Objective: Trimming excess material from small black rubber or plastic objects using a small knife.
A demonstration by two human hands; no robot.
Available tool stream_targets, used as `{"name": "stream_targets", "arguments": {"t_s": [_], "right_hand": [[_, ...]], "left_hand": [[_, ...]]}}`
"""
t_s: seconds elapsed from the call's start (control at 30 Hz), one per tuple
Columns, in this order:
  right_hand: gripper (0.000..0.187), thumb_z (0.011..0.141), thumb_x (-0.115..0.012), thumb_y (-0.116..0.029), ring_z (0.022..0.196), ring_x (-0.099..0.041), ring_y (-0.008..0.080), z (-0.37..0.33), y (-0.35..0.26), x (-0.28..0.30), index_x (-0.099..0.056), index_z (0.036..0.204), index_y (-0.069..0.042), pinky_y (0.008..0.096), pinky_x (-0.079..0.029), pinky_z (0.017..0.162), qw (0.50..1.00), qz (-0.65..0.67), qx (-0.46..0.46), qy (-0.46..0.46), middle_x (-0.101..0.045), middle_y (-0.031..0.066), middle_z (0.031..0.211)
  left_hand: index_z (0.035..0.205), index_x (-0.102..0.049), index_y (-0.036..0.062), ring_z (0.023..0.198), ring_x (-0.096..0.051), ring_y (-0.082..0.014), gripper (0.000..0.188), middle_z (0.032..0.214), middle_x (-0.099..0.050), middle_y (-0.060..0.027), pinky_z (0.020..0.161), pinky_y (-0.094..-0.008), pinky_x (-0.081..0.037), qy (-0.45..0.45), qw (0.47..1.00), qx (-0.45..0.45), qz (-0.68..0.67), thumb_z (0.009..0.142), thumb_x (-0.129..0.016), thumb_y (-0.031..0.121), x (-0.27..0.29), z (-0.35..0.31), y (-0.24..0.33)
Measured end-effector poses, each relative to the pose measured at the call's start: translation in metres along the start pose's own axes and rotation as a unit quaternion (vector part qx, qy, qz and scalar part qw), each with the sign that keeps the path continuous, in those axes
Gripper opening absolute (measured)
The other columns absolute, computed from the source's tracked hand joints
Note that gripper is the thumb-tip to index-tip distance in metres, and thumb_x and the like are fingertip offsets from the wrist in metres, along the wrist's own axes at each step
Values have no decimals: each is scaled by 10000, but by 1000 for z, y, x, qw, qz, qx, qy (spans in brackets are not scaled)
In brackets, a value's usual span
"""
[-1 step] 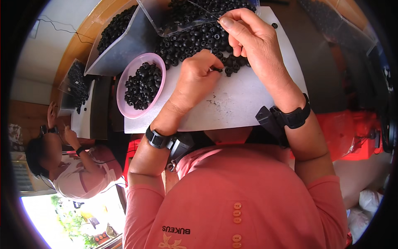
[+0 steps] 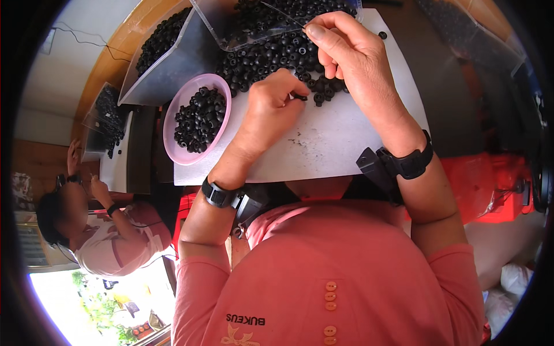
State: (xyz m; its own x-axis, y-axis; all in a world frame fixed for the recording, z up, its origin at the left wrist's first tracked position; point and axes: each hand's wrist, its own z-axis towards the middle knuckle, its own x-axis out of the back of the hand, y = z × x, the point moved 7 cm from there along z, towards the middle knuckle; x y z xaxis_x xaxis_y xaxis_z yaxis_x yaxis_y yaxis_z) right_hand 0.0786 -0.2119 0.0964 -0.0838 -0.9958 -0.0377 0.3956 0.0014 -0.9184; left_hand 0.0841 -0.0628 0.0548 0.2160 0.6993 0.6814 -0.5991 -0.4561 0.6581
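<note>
My left hand (image 2: 271, 104) is closed low over the white table, with a small black part (image 2: 298, 96) pinched between thumb and fingertips. Its exact shape is mostly hidden by the fingers. Higher and to the right, my right hand (image 2: 352, 52) pinches one end of a thin, stiff wire-like rod (image 2: 281, 14), which slants up and left over a clear bin. Beyond both hands spreads a pile of small black round parts with holes (image 2: 254, 66), several of them close to my left fingertips.
A pink bowl (image 2: 169, 138) of black parts stands left of my left hand. The clear bin (image 2: 214, 36) lies tipped at the pile, beside another full bin (image 2: 156, 75). Dark crumbs (image 2: 309, 144) dot the white table (image 2: 346, 150). Another person (image 2: 115, 242) works at the left.
</note>
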Motion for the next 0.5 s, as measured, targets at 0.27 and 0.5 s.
{"name": "stream_targets", "arguments": {"t_s": [0.27, 0.5], "right_hand": [[222, 964, -627, -284, 545, -446, 26, -4, -3, -5, -668, 972, -65, 181, -367, 483, 1000, -3, 1, -11, -505, -42, 624], [213, 943, -652, -268, 560, -458, 29, -4, 4, -6, -656, 940, -55, 191, -376, 470, 999, -13, -12, -38, -507, -35, 627]], "left_hand": [[963, -688, 47, 920, -587, -230, 335, 967, -636, -65, 731, -324, -499, 47, 993, -74, 82, 676, -604, -106, 30, -26, 4], [877, -672, 21, 736, -586, -168, 170, 805, -596, -61, 632, -290, -474, 120, 987, 30, 102, 733, -761, 32, 29, -34, 4]]}}
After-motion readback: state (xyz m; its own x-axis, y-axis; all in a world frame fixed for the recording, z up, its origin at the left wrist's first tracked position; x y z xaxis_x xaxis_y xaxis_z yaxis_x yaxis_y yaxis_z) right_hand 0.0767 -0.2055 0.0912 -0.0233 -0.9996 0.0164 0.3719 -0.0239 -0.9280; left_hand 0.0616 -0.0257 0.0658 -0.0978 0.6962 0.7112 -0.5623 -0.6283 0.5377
